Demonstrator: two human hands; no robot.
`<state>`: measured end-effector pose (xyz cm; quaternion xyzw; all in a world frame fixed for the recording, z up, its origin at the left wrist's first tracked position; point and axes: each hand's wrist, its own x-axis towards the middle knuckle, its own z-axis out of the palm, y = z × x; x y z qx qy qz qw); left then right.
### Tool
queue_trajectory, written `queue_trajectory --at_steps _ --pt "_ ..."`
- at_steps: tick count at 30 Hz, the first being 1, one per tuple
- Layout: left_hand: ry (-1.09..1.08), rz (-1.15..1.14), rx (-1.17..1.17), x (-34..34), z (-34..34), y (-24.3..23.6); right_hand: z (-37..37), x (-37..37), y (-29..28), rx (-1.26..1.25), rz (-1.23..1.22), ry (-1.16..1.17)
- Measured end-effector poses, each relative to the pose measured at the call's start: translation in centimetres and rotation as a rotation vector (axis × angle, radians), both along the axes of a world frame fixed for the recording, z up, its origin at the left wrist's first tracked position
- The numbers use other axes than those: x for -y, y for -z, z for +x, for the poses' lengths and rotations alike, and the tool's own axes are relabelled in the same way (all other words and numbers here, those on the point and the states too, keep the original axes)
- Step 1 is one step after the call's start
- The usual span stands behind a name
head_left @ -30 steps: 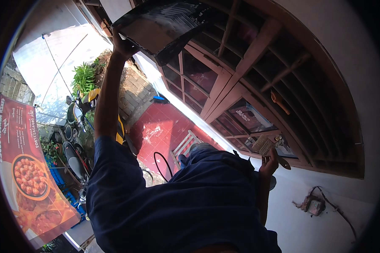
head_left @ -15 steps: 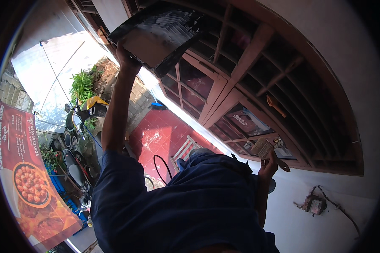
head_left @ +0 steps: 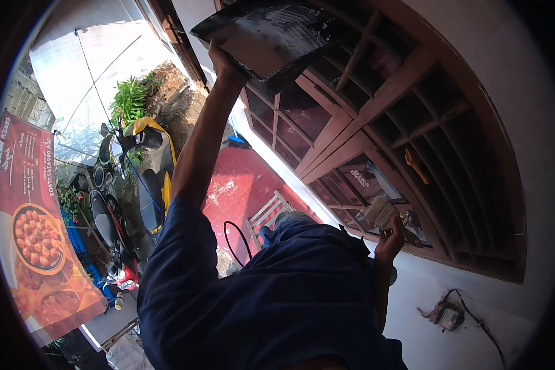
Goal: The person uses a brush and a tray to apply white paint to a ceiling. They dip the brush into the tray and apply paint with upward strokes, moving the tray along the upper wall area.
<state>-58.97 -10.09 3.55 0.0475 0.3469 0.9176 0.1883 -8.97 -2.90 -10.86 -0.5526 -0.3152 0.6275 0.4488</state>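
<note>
My left arm reaches up and far, and my left hand (head_left: 224, 60) is closed around the near left edge of a black paint tray (head_left: 302, 55). Light, beige-looking paint lies in the tray's well, and pale streaks cover its ribbed slope. Low on the right, my right hand (head_left: 388, 244) pinches a wide flat paintbrush (head_left: 380, 213) near the base of its handle. Its light bristles point up and left, in front of the window panes and apart from the tray. The handle sticks out to the right behind my fingers.
A brown wooden window frame (head_left: 330, 143) with louvres runs along the right wall. An orange object (head_left: 416, 165) rests on the louvres. Below are a meter-like box (head_left: 447, 316), a slatted wooden bench (head_left: 266, 216) and red tiles (head_left: 231, 176). Motorbikes (head_left: 151, 148) and a food banner (head_left: 50, 246) stand left.
The view has turned, so the tray and my left hand sit farther right in the picture and the yellow motorbike shows more. The brush has tilted slightly in my right hand.
</note>
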Motion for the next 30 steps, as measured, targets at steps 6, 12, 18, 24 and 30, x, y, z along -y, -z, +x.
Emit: queue_trajectory --at_steps 6,12,18,24,30 --pt "0.172 0.146 -0.01 -0.2 -1.1 0.6 -0.3 0.1 0.2 0.001 0.008 -0.007" --pt "0.003 0.04 0.088 -1.6 -1.2 0.9 -0.1 -0.1 0.7 -0.021 0.045 0.016" --pt "0.202 0.244 -0.068 -2.7 -2.3 1.5 0.1 -0.2 0.3 -0.032 0.078 0.029" --pt "0.06 0.054 -0.082 -10.3 -2.6 1.6 -0.5 0.3 -1.4 -0.055 0.078 0.092" --pt "0.198 0.122 -0.09 -11.7 -4.2 3.3 2.1 0.5 -0.1 -0.035 0.136 0.106"
